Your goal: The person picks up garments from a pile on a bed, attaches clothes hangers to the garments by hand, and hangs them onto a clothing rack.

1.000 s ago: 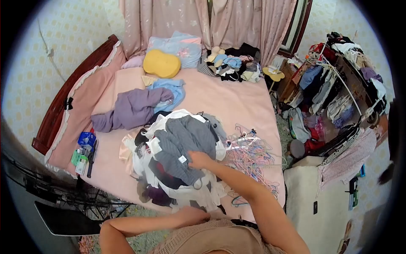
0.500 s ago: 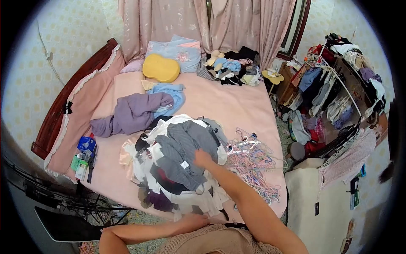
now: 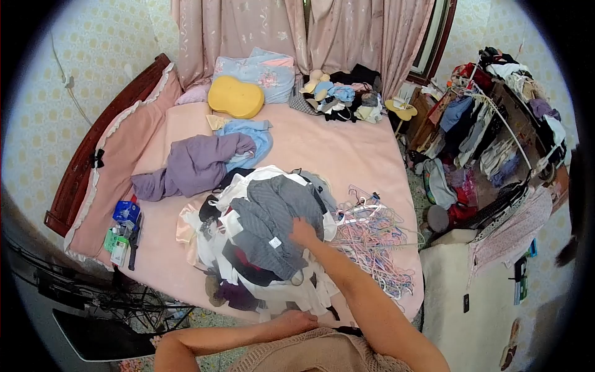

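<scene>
A grey striped garment (image 3: 273, 214) lies on top of a heap of mixed clothes on the pink bed (image 3: 347, 149). On the right side of this garment rests my right hand (image 3: 302, 233), its fingers on the cloth near a small white tag (image 3: 275, 242). Whether the fingers pinch the fabric is too small to tell. My left hand (image 3: 299, 320) is low, against my body at the bed's front edge, with its fingers hidden. White cloth (image 3: 307, 291) and a dark purple piece (image 3: 238, 297) hang at the heap's near side.
Tangled hangers (image 3: 378, 245) lie right of the heap. Behind it are a purple garment (image 3: 198, 164), a yellow cushion (image 3: 236, 97) and another clothes pile (image 3: 344, 93). Bottles and a blue pack (image 3: 126, 212) sit at left. A clothes rack (image 3: 505, 124) stands at right.
My right hand and the grey garment have shifted slightly right in view. My left hand has also moved a little right. The heap looks otherwise much the same.
</scene>
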A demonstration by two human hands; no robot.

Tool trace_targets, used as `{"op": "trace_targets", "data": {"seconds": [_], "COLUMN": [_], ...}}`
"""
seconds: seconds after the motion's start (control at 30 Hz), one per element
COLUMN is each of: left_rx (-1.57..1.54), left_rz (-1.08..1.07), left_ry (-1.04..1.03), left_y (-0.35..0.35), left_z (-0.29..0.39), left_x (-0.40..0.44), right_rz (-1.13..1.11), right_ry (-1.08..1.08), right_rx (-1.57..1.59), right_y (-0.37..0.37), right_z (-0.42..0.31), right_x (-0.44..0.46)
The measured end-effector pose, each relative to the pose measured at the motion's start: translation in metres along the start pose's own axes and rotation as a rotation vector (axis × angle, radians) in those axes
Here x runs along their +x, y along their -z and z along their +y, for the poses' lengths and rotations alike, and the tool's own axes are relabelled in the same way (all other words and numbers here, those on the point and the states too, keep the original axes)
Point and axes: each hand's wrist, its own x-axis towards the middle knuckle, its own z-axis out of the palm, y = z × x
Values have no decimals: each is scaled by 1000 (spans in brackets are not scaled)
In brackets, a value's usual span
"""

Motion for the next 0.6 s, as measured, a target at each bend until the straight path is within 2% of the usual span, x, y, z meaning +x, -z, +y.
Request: {"op": "trace_targets", "data": {"seconds": [0.1,0.4,0.6], "left_rx": [-27,-96,-206], "left_rz": [-61,28,-54], "left_ry": [-6,-129,-143], "left_y": [-1,-5,15], "left_z": [-5,-12,2], "left_x": [5,17,27], "right_rz": [6,11,7], "right_ry": [-4,-40,-50], "right_rx": [7,11,18], "right_y": [1,0,-2], "right_z": [1,3,8], "right_x": [-1,-6,-7]}}
